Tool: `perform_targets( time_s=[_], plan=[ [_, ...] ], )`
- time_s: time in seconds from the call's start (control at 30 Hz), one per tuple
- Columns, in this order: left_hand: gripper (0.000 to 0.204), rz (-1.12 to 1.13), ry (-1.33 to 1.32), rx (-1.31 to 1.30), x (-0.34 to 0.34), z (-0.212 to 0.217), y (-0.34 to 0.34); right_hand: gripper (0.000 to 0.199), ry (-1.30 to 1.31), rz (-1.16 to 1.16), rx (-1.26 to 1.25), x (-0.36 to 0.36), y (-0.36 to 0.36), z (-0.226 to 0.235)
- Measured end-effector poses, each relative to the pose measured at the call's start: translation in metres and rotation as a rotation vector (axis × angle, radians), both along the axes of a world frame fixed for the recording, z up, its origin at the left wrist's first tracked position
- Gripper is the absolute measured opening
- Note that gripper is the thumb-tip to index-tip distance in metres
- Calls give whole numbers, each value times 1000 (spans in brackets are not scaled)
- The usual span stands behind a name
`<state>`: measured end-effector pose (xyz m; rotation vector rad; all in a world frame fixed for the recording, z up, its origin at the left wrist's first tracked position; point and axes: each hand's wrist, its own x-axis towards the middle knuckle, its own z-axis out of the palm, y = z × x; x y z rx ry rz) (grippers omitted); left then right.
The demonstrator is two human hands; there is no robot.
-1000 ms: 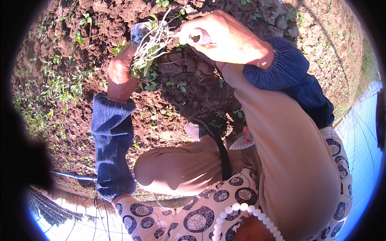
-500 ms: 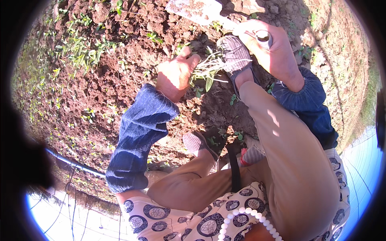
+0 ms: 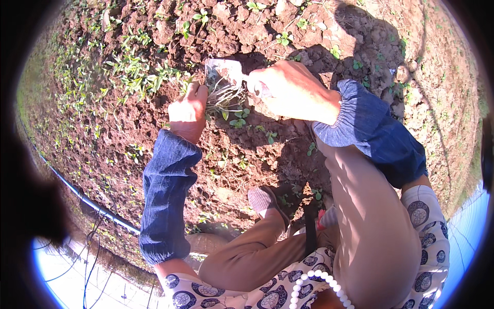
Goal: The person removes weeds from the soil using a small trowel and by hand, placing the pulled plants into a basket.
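My left hand (image 3: 188,113) is closed around a bunch of pulled weeds (image 3: 227,97), whose pale, thin stems or roots stick out toward the right. My right hand (image 3: 296,91) grips the short handle of a hand trowel with a flat metal blade (image 3: 215,68), and a ring-like loop shows at its thumb side. The blade lies just behind the bunch, close to my left fingertips. Whether blade and weeds touch, I cannot tell. Most of the handle is hidden by the fist.
Lumpy brown soil (image 3: 154,116) with small green seedlings (image 3: 284,38) surrounds my hands. Denser green plants (image 3: 135,64) grow at the left. My shoe (image 3: 265,200) and bent knee (image 3: 378,206) are close below. A pale hose or pipe (image 3: 92,203) runs along the lower left.
My right hand has swung the trowel left and down, bringing its blade up to the weeds. My left hand has shifted left and slightly down, still gripping the bunch.
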<state>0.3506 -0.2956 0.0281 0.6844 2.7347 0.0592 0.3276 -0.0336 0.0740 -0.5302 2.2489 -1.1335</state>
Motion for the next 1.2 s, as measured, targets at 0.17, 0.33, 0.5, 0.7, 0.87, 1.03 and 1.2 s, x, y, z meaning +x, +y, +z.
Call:
perform_targets(
  time_s=[0.17, 0.33, 0.5, 0.7, 0.87, 1.03, 1.2],
  plan=[
    [47, -150, 165, -241, -44, -30, 8, 5, 36, -21, 100, -11, -4, 12],
    [30, -33, -12, -327, -78, -46, 20, 6, 92, -24, 107, -19, -1, 6],
    [18, 119, -73, -81, -87, -42, 15, 6, 72, 0, 123, -29, -7, 0],
    [43, 786, 0, 1038, -69, -17, -32, 7, 64, -22, 77, -40, -5, 2],
    [67, 262, 116, 55, -48, -18, -34, 6, 28, 80, 113, -43, -8, 3],
    [38, 157, -27, -300, -59, -43, -26, 10, -49, 107, 92, -49, -27, 8],
    [23, 242, -118, -159, -72, -43, -22, 11, 36, 243, 93, -74, -43, 3]
  ],
)
